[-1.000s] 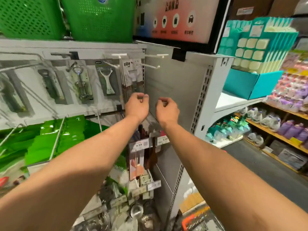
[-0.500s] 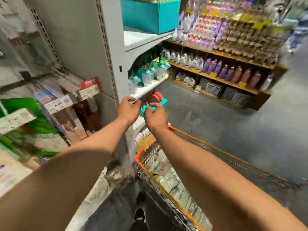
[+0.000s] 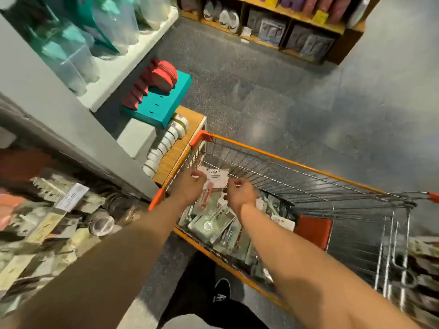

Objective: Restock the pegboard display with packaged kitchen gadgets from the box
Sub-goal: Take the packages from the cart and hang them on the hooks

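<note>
Package (image 3: 215, 179) lies between left grip (image 3: 188, 188) and right grip (image 3: 241, 194).

left hand (image 3: 190, 189) 1 | right hand (image 3: 241, 195) 1 | cart (image 3: 297, 163) 1 | teal box (image 3: 164, 103) 1 | packaged gadgets (image 3: 209, 224): uncountable, blurred

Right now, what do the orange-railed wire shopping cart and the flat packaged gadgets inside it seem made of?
The orange-railed wire shopping cart looks like metal wire, going by its thin, shiny grey grid; the rails look orange-coated or plastic, unclear which. The flat packaged gadgets are probably printed card under clear plastic, given the glossy sheen.
</note>
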### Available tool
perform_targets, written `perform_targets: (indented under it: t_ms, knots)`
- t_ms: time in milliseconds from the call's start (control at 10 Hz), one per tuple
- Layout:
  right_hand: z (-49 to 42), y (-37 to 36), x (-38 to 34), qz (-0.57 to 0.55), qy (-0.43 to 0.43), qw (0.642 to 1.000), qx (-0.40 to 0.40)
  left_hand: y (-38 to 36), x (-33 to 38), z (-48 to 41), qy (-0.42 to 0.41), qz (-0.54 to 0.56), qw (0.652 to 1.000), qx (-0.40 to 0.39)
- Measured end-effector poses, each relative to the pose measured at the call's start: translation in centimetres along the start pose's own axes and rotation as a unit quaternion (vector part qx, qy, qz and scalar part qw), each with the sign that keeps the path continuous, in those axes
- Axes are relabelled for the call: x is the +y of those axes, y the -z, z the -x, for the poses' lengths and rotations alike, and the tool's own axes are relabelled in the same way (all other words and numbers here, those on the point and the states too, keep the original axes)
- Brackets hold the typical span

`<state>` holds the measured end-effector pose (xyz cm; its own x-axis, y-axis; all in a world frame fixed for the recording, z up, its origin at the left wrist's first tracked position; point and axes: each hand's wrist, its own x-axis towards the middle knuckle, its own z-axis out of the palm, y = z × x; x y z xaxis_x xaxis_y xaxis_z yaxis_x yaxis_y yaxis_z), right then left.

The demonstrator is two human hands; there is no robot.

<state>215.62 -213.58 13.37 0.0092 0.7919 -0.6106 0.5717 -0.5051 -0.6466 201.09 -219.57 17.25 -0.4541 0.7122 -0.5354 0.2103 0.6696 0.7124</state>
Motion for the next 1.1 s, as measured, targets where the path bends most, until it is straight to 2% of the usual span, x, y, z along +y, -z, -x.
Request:
perform_targets:
  t_ms: [200, 300, 400, 500, 600, 700, 800, 900, 1100]
  knots:
    - [-5.1, -2.1, 3.1, 0.004, -0.093, 0.995, -0.019, -3.8, -5.8, -7.0, 0.086, -0.017, 0.995, -0.056]
    - [-7.7, -3.8, 5.3, 0.062, -0.140, 0.987, -0.039, -7.9, -15.2, -13.0, 0.123, -0.022, 0.991, -0.046]
    - [-9.7, -4.8, 6.4, 0.111, -0.151, 0.980, -0.060, -10.4, -19.1, -15.8, 0.144, -0.070, 0.982, -0.101]
    - [-11.2, -6.3, 7.8, 0.087, -0.166, 0.979, -0.080, -9.7, -13.4, -14.6, 0.092, -0.134, 0.975, -0.150]
    - [-13.2, -7.5, 8.4, 0.090, -0.179, 0.976, -0.089, -11.2, -13.3, -15.3, 0.056, -0.195, 0.962, -0.182]
    - [-14.0, -8.6, 8.4, 0.105, -0.185, 0.972, -0.098, -12.2, -13.9, -15.2, 0.095, -0.194, 0.961, -0.172]
    - [-13.8, -9.2, 8.0, 0.107, -0.180, 0.972, -0.107, -12.3, -14.7, -15.4, 0.153, -0.099, 0.971, -0.153]
    - [-12.7, -9.1, 8.1, 0.073, -0.175, 0.975, -0.118, -11.4, -14.8, -15.5, 0.160, -0.110, 0.968, -0.158]
    - [-9.5, -7.9, 10.0, -0.032, -0.236, 0.962, -0.132, -10.8, -12.9, -15.7, 0.147, -0.179, 0.969, -0.088]
